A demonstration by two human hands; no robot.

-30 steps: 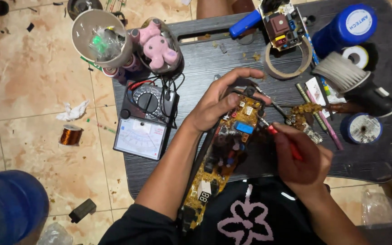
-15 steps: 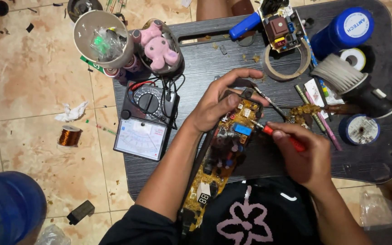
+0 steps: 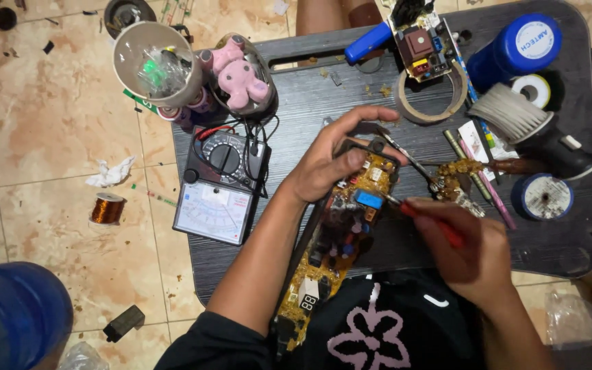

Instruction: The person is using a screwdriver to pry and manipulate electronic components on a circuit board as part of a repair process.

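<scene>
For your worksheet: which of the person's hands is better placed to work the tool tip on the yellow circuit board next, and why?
Probably the right hand: it holds the red-handled tool, tip at the yellow circuit board near its blue part. The left hand grips the board's top end, steadying it.

Home electronics repair corner, tiled floor (image 3: 49, 137), multimeter (image 3: 222, 185), solder spool (image 3: 541, 195)
</scene>
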